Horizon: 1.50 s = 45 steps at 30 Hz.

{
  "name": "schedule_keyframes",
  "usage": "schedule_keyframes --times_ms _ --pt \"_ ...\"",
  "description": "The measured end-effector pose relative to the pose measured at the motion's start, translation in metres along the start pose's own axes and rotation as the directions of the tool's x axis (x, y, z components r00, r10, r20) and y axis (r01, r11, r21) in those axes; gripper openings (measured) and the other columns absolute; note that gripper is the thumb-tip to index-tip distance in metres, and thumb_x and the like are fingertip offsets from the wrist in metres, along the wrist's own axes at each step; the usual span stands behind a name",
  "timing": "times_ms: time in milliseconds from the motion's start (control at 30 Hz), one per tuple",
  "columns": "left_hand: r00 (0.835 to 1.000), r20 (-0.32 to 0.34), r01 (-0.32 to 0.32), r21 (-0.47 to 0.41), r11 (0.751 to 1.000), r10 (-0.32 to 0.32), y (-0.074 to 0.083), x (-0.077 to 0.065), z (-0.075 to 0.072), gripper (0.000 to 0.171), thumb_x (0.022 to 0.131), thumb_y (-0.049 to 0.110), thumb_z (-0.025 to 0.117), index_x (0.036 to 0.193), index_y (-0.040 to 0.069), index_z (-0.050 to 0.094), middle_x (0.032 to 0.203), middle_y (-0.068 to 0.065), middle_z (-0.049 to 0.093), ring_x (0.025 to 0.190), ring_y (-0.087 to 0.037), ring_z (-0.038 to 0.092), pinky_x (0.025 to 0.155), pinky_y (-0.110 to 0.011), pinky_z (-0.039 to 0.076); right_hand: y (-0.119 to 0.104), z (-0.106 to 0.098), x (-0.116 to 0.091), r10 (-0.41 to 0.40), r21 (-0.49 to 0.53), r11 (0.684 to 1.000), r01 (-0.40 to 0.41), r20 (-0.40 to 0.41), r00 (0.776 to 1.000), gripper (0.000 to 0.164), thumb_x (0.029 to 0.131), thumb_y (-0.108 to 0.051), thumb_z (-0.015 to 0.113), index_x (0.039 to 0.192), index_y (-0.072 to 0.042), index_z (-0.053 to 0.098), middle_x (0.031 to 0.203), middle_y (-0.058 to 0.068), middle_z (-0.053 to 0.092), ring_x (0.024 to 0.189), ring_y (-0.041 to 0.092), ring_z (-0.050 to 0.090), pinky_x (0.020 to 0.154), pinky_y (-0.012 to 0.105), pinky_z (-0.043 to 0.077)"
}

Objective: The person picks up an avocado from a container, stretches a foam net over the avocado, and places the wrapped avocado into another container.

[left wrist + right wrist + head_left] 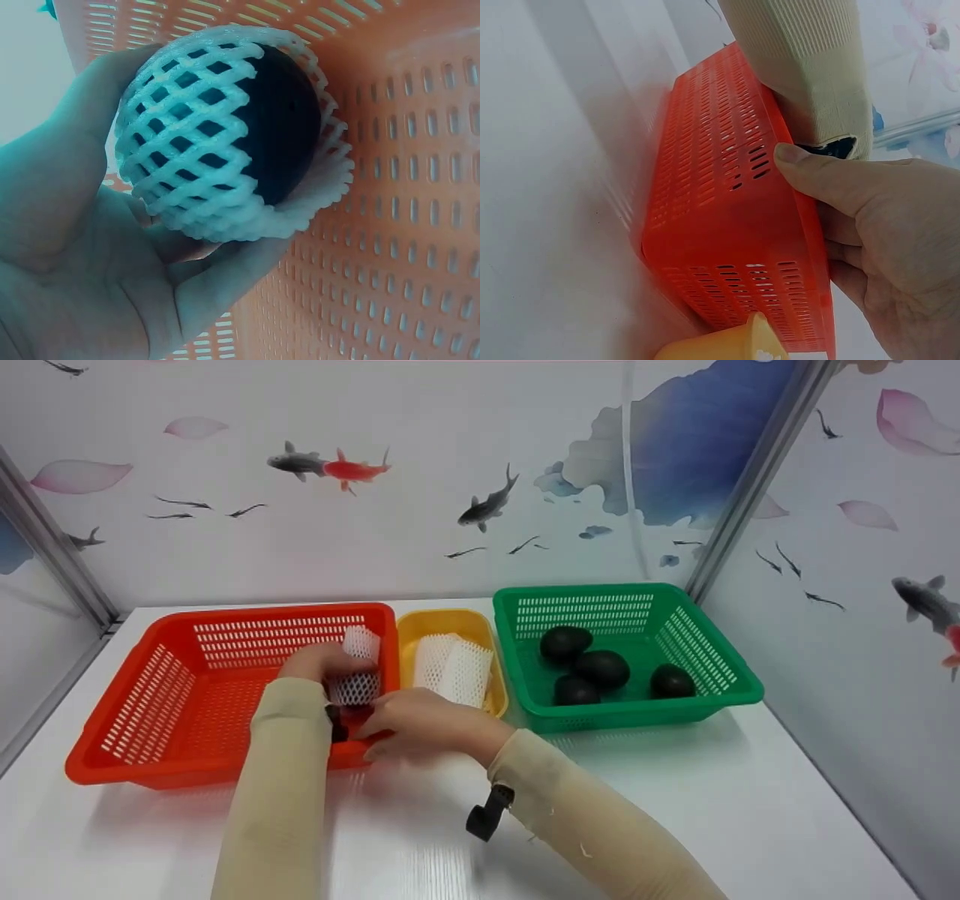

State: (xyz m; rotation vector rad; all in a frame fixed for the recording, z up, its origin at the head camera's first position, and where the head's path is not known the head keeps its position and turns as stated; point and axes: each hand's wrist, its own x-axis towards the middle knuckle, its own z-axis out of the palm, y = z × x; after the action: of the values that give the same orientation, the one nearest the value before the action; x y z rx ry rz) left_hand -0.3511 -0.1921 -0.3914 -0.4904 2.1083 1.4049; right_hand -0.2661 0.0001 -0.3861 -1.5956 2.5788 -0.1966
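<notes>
Inside the right end of the red basket (217, 712), my left hand (315, 661) holds a dark avocado (283, 124) partly covered by a white foam net sleeve (187, 142). The fruit's bare end shows out of the net in the left wrist view, and the thumb and fingers curve around the covered side. At the basket's near right corner, my right hand (431, 724) grips the rim. In the right wrist view its thumb (791, 155) presses the outer side of the rim while the other fingers reach over to the inside, partly hidden.
A yellow basket (446, 619) with white foam net sleeves (466, 671) stands just right of the red one. Farther right is a green basket (637, 711) with several dark avocados (602, 669). All stand on a white table (420, 825) against a printed wall.
</notes>
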Motion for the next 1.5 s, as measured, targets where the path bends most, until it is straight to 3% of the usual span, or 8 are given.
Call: schedule_keyframes --times_ms 300,433,533,667,800,1033,1167,1500 --pt "0.996 -0.089 -0.027 -0.032 0.999 0.024 0.001 0.002 -0.001 0.077 0.084 0.058 0.066 0.142 0.011 0.045 0.133 -0.015 0.044 0.120 -0.031 0.043 0.103 -0.047 0.042 -0.003 -0.004 -0.001 0.021 0.037 0.999 -0.021 0.009 1.000 0.031 0.090 -0.031 0.069 0.118 -0.020 0.072 0.104 -0.007 0.069 0.096 0.010 0.055 0.083 0.016 0.043" --pt "0.965 -0.171 -0.158 0.236 0.959 0.201 0.003 0.003 -0.003 0.065 0.098 0.055 0.045 0.136 0.002 0.052 0.126 -0.020 0.052 0.108 -0.032 0.051 0.099 -0.048 0.044 -0.004 -0.005 -0.001 0.023 0.056 0.998 -0.023 0.004 1.000 0.030 0.090 -0.031 0.069 0.118 -0.020 0.072 0.104 -0.007 0.069 0.096 0.010 0.055 0.083 0.015 0.043" --pt "0.895 -0.274 -0.188 0.484 0.854 0.352 0.006 0.004 -0.007 0.067 0.103 0.051 0.030 0.124 -0.006 0.059 0.108 -0.022 0.059 0.090 -0.032 0.056 0.083 -0.045 0.050 -0.004 -0.005 -0.001 0.028 0.071 0.997 -0.028 0.004 1.000 0.031 0.089 -0.030 0.069 0.119 -0.020 0.072 0.104 -0.008 0.069 0.095 0.009 0.055 0.082 0.015 0.043" --pt "0.782 -0.474 -0.158 0.478 0.864 0.405 0.011 0.004 -0.009 0.057 0.104 0.046 0.033 0.113 -0.003 0.063 0.096 -0.019 0.060 0.079 -0.031 0.056 0.061 -0.039 0.046 -0.005 -0.006 -0.001 0.044 0.085 0.995 -0.045 0.009 0.999 0.033 0.089 -0.030 0.070 0.121 -0.021 0.071 0.106 -0.008 0.068 0.095 0.008 0.053 0.082 0.014 0.043" --pt "0.618 -0.622 -0.265 0.412 0.872 0.481 0.015 0.001 -0.008 0.052 0.104 0.044 0.033 0.113 0.002 0.063 0.098 -0.017 0.065 0.081 -0.031 0.058 0.063 -0.039 0.044 -0.005 -0.006 -0.002 0.041 0.076 0.996 -0.041 0.005 0.999 0.034 0.089 -0.032 0.069 0.121 -0.021 0.071 0.104 -0.009 0.068 0.094 0.008 0.053 0.081 0.013 0.042" --pt "0.405 -0.683 -0.472 0.414 0.779 0.608 0.023 -0.002 0.001 0.054 0.102 0.050 0.034 0.106 0.007 0.065 0.086 -0.012 0.065 0.071 -0.026 0.055 0.061 -0.036 0.044 -0.004 0.000 -0.004 0.020 0.055 0.998 -0.019 -0.023 1.000 0.031 0.090 -0.028 0.069 0.119 -0.018 0.072 0.105 -0.006 0.069 0.096 0.010 0.054 0.082 0.013 0.042" --pt "0.355 -0.670 -0.487 0.463 0.740 0.652 0.025 -0.003 0.004 0.050 0.102 0.048 0.036 0.101 0.007 0.065 0.076 -0.011 0.061 0.065 -0.025 0.051 0.056 -0.035 0.039 -0.003 0.007 -0.006 0.000 0.072 0.997 0.004 -0.065 0.998 0.030 0.091 -0.028 0.069 0.119 -0.016 0.071 0.106 -0.005 0.069 0.098 0.010 0.054 0.084 0.012 0.042" --pt "0.321 -0.635 -0.485 0.528 0.698 0.703 0.039 -0.010 0.007 0.047 0.103 0.044 0.038 0.095 0.007 0.065 0.076 -0.010 0.062 0.067 -0.026 0.054 0.059 -0.036 0.041 0.004 0.002 -0.020 -0.026 0.013 0.999 0.029 -0.215 0.976 0.030 0.094 -0.028 0.066 0.120 -0.013 0.069 0.114 0.000 0.068 0.109 0.014 0.055 0.098 0.020 0.039"
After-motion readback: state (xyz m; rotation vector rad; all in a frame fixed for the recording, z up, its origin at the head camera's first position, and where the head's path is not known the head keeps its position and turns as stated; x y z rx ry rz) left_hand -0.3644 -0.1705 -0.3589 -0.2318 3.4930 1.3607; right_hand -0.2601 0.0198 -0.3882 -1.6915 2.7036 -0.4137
